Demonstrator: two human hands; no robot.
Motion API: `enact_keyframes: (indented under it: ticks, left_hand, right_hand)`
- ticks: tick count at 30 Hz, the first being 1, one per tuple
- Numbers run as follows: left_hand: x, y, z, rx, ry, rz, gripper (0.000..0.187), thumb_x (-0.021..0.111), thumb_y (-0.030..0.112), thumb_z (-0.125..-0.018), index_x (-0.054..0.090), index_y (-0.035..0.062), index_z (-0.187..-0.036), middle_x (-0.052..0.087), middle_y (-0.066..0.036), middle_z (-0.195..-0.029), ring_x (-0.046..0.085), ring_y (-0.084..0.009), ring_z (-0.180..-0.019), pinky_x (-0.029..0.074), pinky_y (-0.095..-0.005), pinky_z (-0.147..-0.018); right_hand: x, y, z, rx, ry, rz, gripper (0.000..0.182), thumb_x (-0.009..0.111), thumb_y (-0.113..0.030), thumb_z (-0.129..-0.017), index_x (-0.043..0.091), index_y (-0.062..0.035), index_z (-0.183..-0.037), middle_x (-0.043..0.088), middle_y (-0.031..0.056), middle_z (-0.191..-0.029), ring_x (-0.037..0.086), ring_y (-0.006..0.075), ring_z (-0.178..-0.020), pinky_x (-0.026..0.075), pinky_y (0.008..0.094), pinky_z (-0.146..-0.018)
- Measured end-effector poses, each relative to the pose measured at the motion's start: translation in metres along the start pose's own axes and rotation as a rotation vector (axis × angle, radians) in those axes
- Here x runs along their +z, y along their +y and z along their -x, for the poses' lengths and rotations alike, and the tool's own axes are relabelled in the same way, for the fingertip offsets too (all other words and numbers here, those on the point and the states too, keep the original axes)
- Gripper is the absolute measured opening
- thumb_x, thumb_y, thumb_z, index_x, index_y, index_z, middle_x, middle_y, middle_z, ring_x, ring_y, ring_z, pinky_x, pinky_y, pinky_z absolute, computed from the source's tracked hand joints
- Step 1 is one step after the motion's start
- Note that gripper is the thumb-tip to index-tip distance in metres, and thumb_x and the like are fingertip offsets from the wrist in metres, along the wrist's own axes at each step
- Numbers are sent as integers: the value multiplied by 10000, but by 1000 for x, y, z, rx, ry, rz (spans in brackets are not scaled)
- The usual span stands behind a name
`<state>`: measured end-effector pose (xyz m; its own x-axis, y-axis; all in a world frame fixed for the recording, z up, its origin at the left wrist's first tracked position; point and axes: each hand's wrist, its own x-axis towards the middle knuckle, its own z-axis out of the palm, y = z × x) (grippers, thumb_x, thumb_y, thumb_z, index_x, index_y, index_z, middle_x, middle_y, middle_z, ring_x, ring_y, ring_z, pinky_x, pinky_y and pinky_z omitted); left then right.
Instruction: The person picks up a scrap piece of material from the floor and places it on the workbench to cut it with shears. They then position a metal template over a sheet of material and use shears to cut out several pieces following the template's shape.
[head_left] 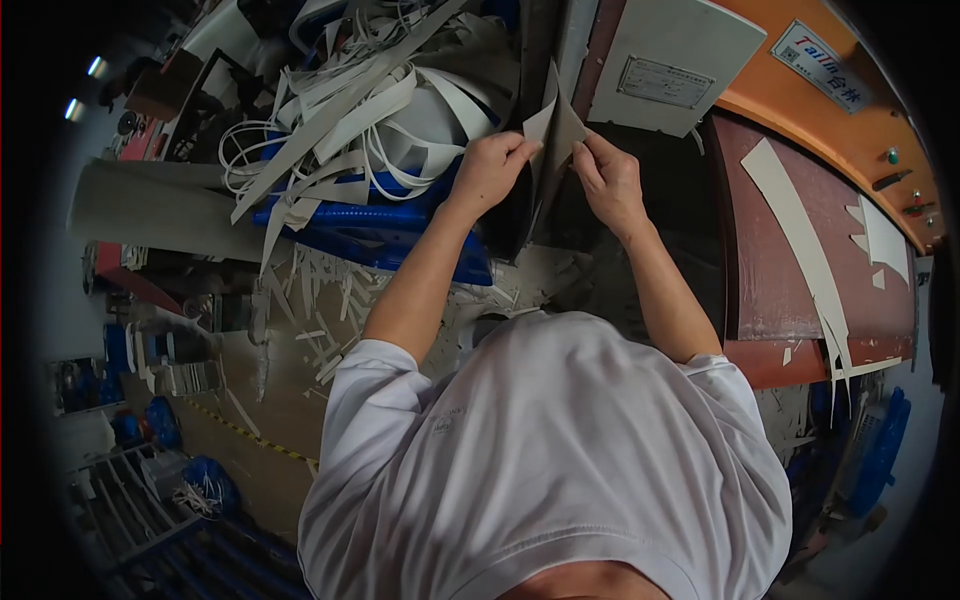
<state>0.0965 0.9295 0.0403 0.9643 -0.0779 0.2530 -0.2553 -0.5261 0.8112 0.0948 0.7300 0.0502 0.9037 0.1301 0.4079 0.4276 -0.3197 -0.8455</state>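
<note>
My left hand (490,172) pinches the edge of a pale sheet piece (540,124) between thumb and fingers. Opposite it, my right hand (609,180) grips a beige sheet piece (568,122) by its right edge. The two pieces stand upright and spread in a narrow V between my hands, their pointed tops facing away from me. I cannot tell whether they are joined. Just behind them rises a dark upright machine edge (578,50). Left of my left hand, a heap of pale offcut strips (375,110) overflows a blue crate (375,225).
An orange machine (750,75) with a grey box (665,65) stands at the upper right. On its reddish-brown table (770,260) lie a long curved offcut (800,235) and a jagged white scrap (883,240). Strips litter the floor (250,370). A metal rack (130,500) stands lower left.
</note>
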Motion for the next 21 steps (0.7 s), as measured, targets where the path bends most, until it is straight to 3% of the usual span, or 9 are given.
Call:
enact_keyframes:
  ticks: [2, 5, 10, 16, 21]
  left_hand:
    - [4, -5, -2, -19, 59, -33, 284, 735, 267, -921, 696, -2, -834, 647, -193, -698, 667, -352, -654, 498, -415, -588]
    - [6, 9, -2, 120, 139, -132, 286, 732, 258, -919, 673, 4, -800, 644, -177, -677, 663, -364, -639, 495, -420, -563]
    - [13, 3, -2, 248, 223, -143, 203, 765, 203, -867, 676, 34, -799, 676, -157, -719, 668, -360, -650, 504, -427, -563]
    - [4, -11, -1, 158, 24, 203, 256, 828, 204, -809, 696, 16, -922, 732, -130, -865, 721, -306, -778, 557, -370, -667]
    - [-5, -13, -8, 206, 3, 173, 313, 835, 224, -804, 714, 21, -1009, 743, -122, -1013, 728, -288, -880, 565, -361, -757]
  right_hand:
    - [-1, -8, 4, 25, 20, 27, 276, 606, -169, -991, 685, -17, -1207, 593, 150, -667, 529, 168, -545, 472, 296, -572]
    - [2, -13, 8, 60, 68, 88, 284, 614, -155, -983, 678, -6, -1216, 632, 132, -709, 552, 151, -550, 470, 285, -565]
    - [19, -23, 13, 36, 127, 103, 302, 652, -176, -983, 668, -5, -1232, 677, 124, -785, 599, 141, -585, 486, 284, -579]
    - [27, -8, 14, 56, 128, 46, 296, 676, -198, -987, 681, -20, -1224, 677, 92, -782, 596, 120, -645, 503, 265, -635]
    - [31, -16, 17, 132, 108, -2, 284, 652, -184, -1004, 684, -25, -1238, 674, 80, -788, 586, 92, -680, 500, 255, -655]
